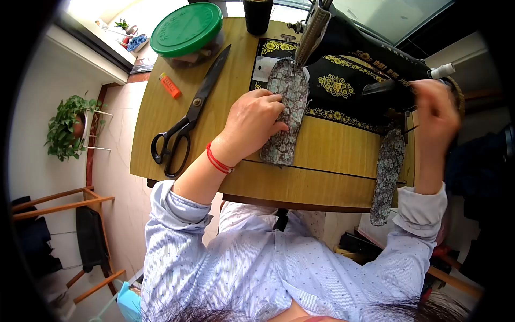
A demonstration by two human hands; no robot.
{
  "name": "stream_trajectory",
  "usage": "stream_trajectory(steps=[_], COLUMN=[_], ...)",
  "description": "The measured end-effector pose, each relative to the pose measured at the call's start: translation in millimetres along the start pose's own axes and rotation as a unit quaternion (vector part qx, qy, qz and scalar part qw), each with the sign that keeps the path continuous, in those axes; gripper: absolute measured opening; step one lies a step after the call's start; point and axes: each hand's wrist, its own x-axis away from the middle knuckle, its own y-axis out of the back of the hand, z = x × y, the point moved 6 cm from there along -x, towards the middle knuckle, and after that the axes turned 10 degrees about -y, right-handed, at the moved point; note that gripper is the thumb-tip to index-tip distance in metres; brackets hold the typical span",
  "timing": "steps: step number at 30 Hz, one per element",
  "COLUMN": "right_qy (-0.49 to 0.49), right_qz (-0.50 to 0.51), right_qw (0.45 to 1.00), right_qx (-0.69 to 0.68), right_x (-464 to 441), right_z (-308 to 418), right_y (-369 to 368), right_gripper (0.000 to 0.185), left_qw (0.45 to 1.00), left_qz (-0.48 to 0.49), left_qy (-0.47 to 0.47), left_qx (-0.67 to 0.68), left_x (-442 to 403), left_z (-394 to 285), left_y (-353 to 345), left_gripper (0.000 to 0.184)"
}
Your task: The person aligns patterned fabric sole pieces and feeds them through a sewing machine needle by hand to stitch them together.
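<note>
A long, round-ended piece of grey patterned fabric, shaped like an insole (288,107), lies on the bed of a black sewing machine (335,86). Its far end sits under the machine's needle area; the needle itself I cannot make out. My left hand (255,121) grips the piece's left side, fingers curled, thumb on top. At the machine's right end, beside the handwheel (457,96), is my right hand (435,112), smeared by motion, so its fingers do not show clearly. A second patterned piece (388,177) hangs over the table's right front edge, below that hand.
Black scissors (197,102) lie on the wooden table (236,70), left of my left hand. Near them are an orange lighter-like item (169,86) and a tub with a green lid (186,29). A dark cup (258,16) stands at the back. White thread (442,71) tops the machine.
</note>
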Motion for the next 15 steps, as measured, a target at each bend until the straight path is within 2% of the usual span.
stream_trajectory(steps=[1,3,5,6,7,8,9,11,12,15], right_qy=[0.052,0.000,-0.139,-0.139,-0.356,-0.443,-0.533,-0.456,-0.457,-0.366], right_qz=[-0.106,-0.182,-0.156,-0.157,-0.074,-0.019,0.020,0.038,0.039,-0.088], right_qw=[0.993,0.951,0.913,0.913,0.925,0.896,0.835,0.883,0.883,0.925], right_qx=[0.032,0.248,0.349,0.349,0.113,-0.024,-0.139,-0.105,-0.105,-0.050], right_x=[-4.6,-25.1,-34.4,-35.4,-30.1,-23.5,-13.9,-15.9,-10.3,18.1], right_z=[-12.6,-67.9,-182.8,-205.6,-243.1,-260.7,-275.4,-261.0,-256.2,-231.1], right_y=[27.9,73.4,99.7,103.6,97.8,88.9,79.9,80.5,79.5,84.7], right_gripper=[0.020,0.032,0.047,0.047,0.053,0.055,0.058,0.054,0.054,0.047], left_qw=[1.000,1.000,1.000,1.000,1.000,1.000,1.000,1.000,1.000,1.000], left_qz=[0.001,-0.007,-0.004,0.000,0.000,-0.003,-0.005,-0.002,-0.001,-0.005], left_qy=[0.000,-0.005,0.000,0.006,0.006,0.002,-0.001,0.000,0.000,-0.001], left_qx=[0.000,0.004,0.009,0.015,0.014,0.014,0.013,0.011,0.011,0.010], left_x=[0.3,0.2,-0.1,-0.1,0.0,0.1,0.3,0.5,0.5,0.6], left_z=[0.0,-0.8,0.2,1.2,1.5,1.2,1.3,1.7,1.7,1.5], left_y=[-0.5,0.3,-0.5,-1.3,-1.6,-1.0,-0.4,-0.3,-0.5,-0.6], left_gripper=[0.031,0.031,0.031,0.031,0.031,0.031,0.032,0.032,0.032,0.032])
